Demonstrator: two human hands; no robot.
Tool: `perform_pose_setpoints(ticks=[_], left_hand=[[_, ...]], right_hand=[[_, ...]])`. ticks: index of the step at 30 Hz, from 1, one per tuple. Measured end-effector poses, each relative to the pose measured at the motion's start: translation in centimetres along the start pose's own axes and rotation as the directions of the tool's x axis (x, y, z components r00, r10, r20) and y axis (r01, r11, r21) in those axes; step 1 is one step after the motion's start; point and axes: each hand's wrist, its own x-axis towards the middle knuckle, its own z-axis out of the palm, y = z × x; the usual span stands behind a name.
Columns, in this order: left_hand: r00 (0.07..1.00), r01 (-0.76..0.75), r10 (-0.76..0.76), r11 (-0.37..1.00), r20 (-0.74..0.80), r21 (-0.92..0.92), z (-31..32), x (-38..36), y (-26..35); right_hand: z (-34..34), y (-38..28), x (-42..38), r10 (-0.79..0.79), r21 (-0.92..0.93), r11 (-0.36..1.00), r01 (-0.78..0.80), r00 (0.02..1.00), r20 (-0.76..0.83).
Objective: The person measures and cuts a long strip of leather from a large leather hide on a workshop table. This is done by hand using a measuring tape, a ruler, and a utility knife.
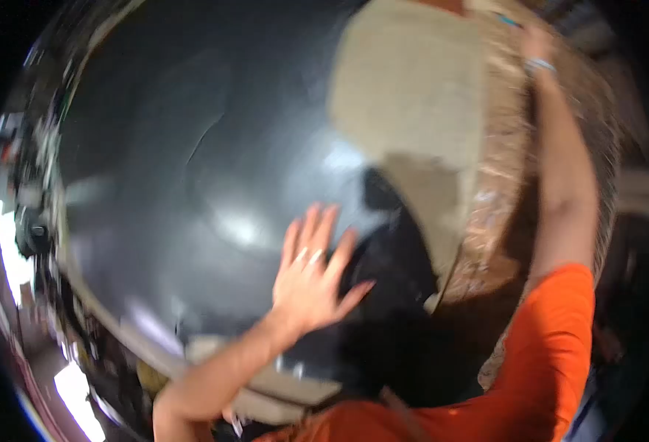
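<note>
My left hand [311, 283] lies flat with spread fingers on a large, shiny black sheet [140, 140], rings on its fingers. The sheet has a curved edge on its right side and a thin, curved line in its surface. Under it and to its right lies a flat beige sheet [413, 81]. At the upper right my right hand [535, 44] reaches far out over a brown, crinkled strip along the table's side. Its fingers are blurred but seem closed on a thin teal object [509, 20], whose kind I cannot make out.
The brown, crinkled surface [505, 132] runs along the right of the beige sheet. A reddish-brown piece [439, 4] shows at the top edge. Blurred clutter and bright windows [78, 398] lie beyond the table at the left.
</note>
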Motion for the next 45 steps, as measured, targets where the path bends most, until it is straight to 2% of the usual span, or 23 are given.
perform_pose_setpoints(ticks=[3,4,6,7,9,12,13,16,21,24,25,29,30,33,35,37,38,40,41,42,43,44,45], left_hand=[[0.997,-0.030,0.024,0.995,-0.069,-0.099,0.3,-0.7,-0.5],[0.993,-0.056,0.055,0.998,-0.105,-0.007,1.4,-1.2,-0.7],[0.976,-0.101,0.099,0.995,-0.192,0.000,1.3,-1.8,-1.2],[0.973,-0.099,0.101,0.995,-0.207,0.017,1.1,-2.2,-1.2],[0.962,-0.102,0.110,0.994,-0.250,0.045,2.0,-1.8,-1.6],[0.944,-0.108,0.105,0.994,-0.312,0.007,2.3,-2.5,-1.7],[0.935,-0.108,0.078,0.992,-0.346,-0.069,2.5,-2.7,-1.8],[0.879,-0.180,-0.013,0.917,-0.477,-0.356,3.0,-3.7,-1.9],[0.848,-0.175,-0.047,0.915,-0.527,-0.363,-1.6,-19.4,-4.3],[0.850,0.088,-0.212,0.960,-0.483,-0.267,-4.6,-32.1,-12.6],[0.766,0.195,-0.312,0.946,-0.562,-0.259,-4.5,-36.1,-16.8],[0.475,0.564,-0.496,0.805,-0.727,-0.182,-9.8,-49.9,-36.1],[0.411,0.628,-0.641,0.714,-0.648,-0.308,-13.1,-52.0,-40.2],[-0.046,0.844,-0.855,0.244,-0.517,-0.478,-17.4,-54.9,-53.4],[-0.131,0.831,-0.947,0.057,-0.294,-0.553,-20.0,-54.7,-58.3],[-0.100,0.861,-0.963,0.041,-0.249,-0.507,-21.8,-53.8,-58.5],[-0.091,0.871,-0.971,0.030,-0.222,-0.491,-22.3,-53.8,-58.4],[-0.084,0.728,-0.953,0.141,-0.292,-0.671,-21.9,-56.5,-62.2],[-0.133,0.499,-0.926,0.246,-0.354,-0.831,-19.4,-57.8,-67.1],[-0.080,0.066,-0.944,0.314,-0.319,-0.947,-22.0,-58.0,-65.6],[-0.060,0.065,-0.996,0.062,-0.066,-0.996,-24.3,-58.2,-65.5],[0.036,0.098,-0.999,-0.015,0.019,-0.995,-25.5,-58.5,-65.7],[0.128,0.071,-0.990,0.069,-0.060,-0.995,-23.7,-58.8,-68.5]], right_hand=[[-0.8,4.7,-1.1,0.094,0.150,0.977,-0.153,0.934,0.344],[0.1,8.0,-1.1,-0.078,0.133,0.990,0.047,0.967,0.242],[-0.9,9.0,-5.8,-0.007,-0.078,0.997,0.005,0.999,-0.035],[-6.9,4.1,-10.6,0.111,0.160,0.978,-0.133,0.984,0.140],[-17.1,-4.6,-20.2,0.040,0.429,0.898,-0.101,0.988,0.149],[-31.2,-17.9,-34.6,-0.095,0.576,0.816,-0.049,0.972,0.217],[-32.6,-17.6,-39.0,-0.028,0.428,0.895,-0.128,0.940,0.339],[-34.2,-19.5,-49.5,-0.009,0.500,0.847,-0.179,0.936,0.351],[-35.6,-21.8,-56.9,0.128,0.387,0.862,-0.328,0.879,0.459],[-35.9,-23.0,-59.1,0.077,0.285,0.947,-0.151,0.963,0.257],[-37.3,-25.7,-59.4,0.057,0.073,0.995,-0.070,0.985,0.162],[-39.0,-38.1,-61.9,0.226,0.542,0.785,-0.300,0.953,0.201],[-38.6,-42.4,-62.6,0.282,0.706,0.503,-0.499,0.867,0.412],[-36.5,-59.1,-63.6,0.247,0.633,0.059,-0.772,0.626,0.740],[-34.3,-68.4,-63.7,0.286,0.538,0.055,-0.841,0.530,0.799],[-32.4,-74.8,-63.1,0.374,0.603,0.041,-0.797,0.572,0.730],[-33.1,-78.0,-62.2,0.455,0.539,0.069,-0.840,0.507,0.732],[-32.2,-82.5,-59.6,0.577,0.500,0.063,-0.864,0.441,0.688],[-31.0,-82.8,-59.2,0.629,0.507,0.047,-0.861,0.420,0.654],[-30.2,-82.4,-59.7,0.686,0.498,0.034,-0.866,0.383,0.619],[-29.4,-81.7,-59.9,0.635,0.597,-0.064,-0.800,0.429,0.642],[-27.7,-80.2,-60.7,0.663,0.636,0.024,-0.772,0.488,0.568],[-28.1,-79.6,-60.7,0.618,0.630,0.139,-0.764,0.564,0.547]])
